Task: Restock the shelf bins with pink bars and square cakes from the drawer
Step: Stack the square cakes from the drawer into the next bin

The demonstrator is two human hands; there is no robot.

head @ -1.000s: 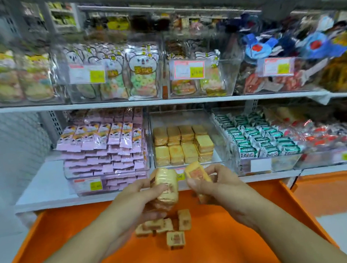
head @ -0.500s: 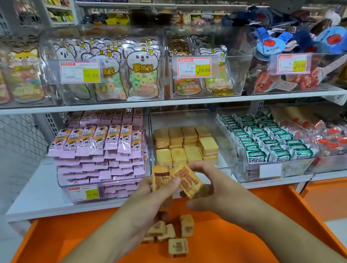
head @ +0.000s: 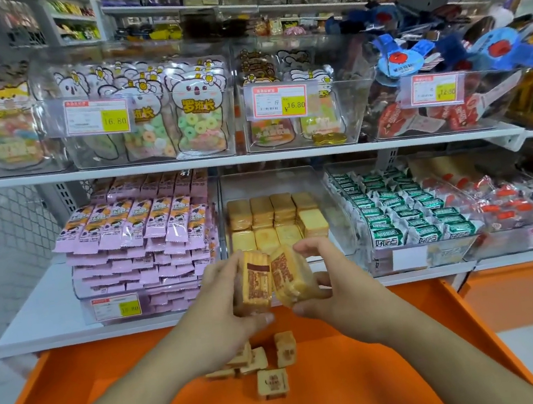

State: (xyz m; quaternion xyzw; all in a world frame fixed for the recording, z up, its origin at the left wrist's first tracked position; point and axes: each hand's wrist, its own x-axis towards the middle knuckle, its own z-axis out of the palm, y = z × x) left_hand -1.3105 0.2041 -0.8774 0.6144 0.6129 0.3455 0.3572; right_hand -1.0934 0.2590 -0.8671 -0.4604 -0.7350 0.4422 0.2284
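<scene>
Up front, the left hand [head: 219, 304] grips a square cake [head: 252, 283] in glossy clear wrap, thumb below and fingers curled over its top, while the right hand [head: 331, 281] grasps a second wrapped cake [head: 290, 278], tilted and touching the first. Both are golden, blocky and soft-edged, with a brown printed panel whose writing is too blurred to read. They are held just in front of the clear plastic bin [head: 337, 212], where more yellow cakes [head: 274, 221] lie in flat rows. Left of it, another transparent bin holds stacked pink bars [head: 141, 238] in crinkled pastel sleeves with crimped ends. Below, a few loose cakes [head: 272, 382] sit on the smooth orange floor of the drawer [head: 80, 395]. On the upper shelf, bear-shaped pouches [head: 198, 109] show ring candies and the characters 罗班长; yellow price tags [head: 115, 120] read 16.80. Green-and-white packets [head: 396, 218] to the right read 好吃点.
</scene>
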